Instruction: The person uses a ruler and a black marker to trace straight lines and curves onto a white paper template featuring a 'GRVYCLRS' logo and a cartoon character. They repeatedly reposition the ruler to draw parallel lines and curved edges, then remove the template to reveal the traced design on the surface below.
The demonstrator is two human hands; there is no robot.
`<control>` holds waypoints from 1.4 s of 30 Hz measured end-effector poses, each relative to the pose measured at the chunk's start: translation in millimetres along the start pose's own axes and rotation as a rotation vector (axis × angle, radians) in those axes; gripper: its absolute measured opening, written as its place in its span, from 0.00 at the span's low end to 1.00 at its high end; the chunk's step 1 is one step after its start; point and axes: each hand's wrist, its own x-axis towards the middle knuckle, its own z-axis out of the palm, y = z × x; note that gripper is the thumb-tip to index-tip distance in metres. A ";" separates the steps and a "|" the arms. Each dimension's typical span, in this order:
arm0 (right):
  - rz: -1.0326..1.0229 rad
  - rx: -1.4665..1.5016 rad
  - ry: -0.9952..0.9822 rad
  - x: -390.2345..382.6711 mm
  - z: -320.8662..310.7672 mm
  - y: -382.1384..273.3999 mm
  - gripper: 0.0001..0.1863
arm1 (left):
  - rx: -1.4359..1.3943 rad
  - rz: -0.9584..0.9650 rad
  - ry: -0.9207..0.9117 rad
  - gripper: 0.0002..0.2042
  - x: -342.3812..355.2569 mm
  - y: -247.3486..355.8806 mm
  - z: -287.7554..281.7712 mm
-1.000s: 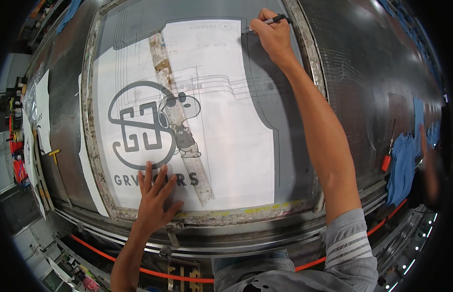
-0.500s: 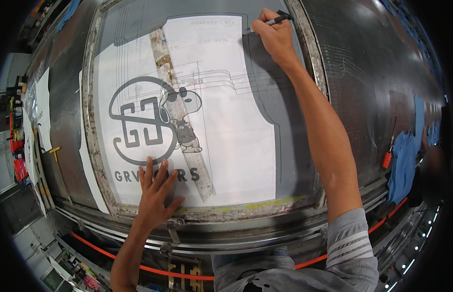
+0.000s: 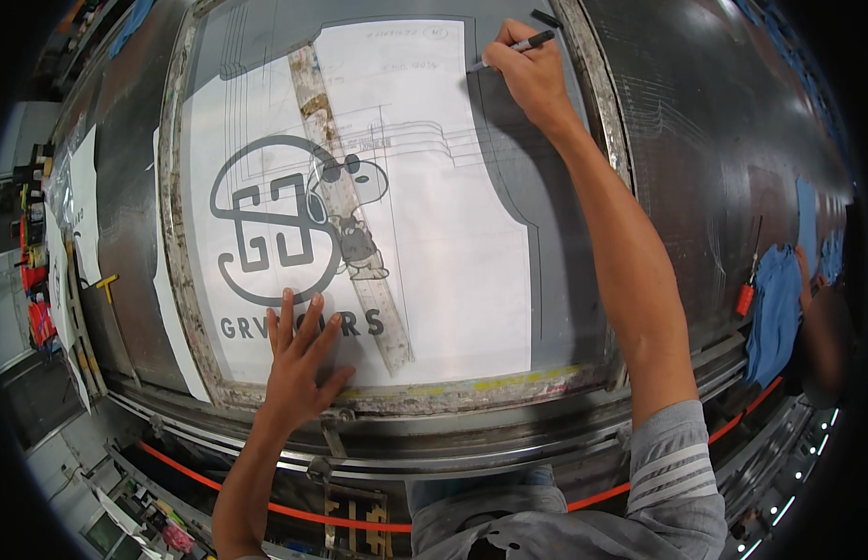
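Note:
My right hand (image 3: 529,70) grips a dark marker pen (image 3: 534,41), its tip down beside the upper right edge of a large white paper pattern (image 3: 452,280). Flat on the pattern's lower part lies my left hand (image 3: 303,364), fingers spread over dark printed lettering. Above those fingers the pattern shows a round dark emblem and a cartoon figure. The pattern appears to be under the grey screen mesh (image 3: 564,280) of a worn frame (image 3: 177,233). Thin dark lines run over the mesh and around the pattern's edge. A slanting stained strip (image 3: 312,93) shows across the pattern.
Beyond the pen is a small black piece (image 3: 546,19). A yellow-handled tool (image 3: 107,285) and white sheets (image 3: 84,196) are at the left. Blue cloth pieces (image 3: 772,317) and a red-handled tool (image 3: 744,299) are at the right, near another person's arm (image 3: 805,280). A metal rail (image 3: 471,457) runs along the near side.
My right hand and the pen have moved slightly toward me along the pattern's right edge. My left hand stays flat in place. The whole view has shifted a little.

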 end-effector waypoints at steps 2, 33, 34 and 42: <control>0.000 -0.009 -0.008 -2.4 -1.1 0.1 0.11 | -0.001 0.001 0.001 0.38 0.2 -0.1 0.1; 0.024 0.052 -0.116 -47.1 -11.7 -13.2 0.11 | 0.019 0.033 0.039 0.40 0.6 2.0 0.1; 0.024 0.048 -0.118 -48.4 -12.4 -13.1 0.11 | 0.017 0.031 0.037 0.39 0.7 2.0 0.4; 0.015 0.061 -0.134 -58.2 -15.1 -16.6 0.11 | -0.004 0.022 0.042 0.40 2.4 6.3 -2.2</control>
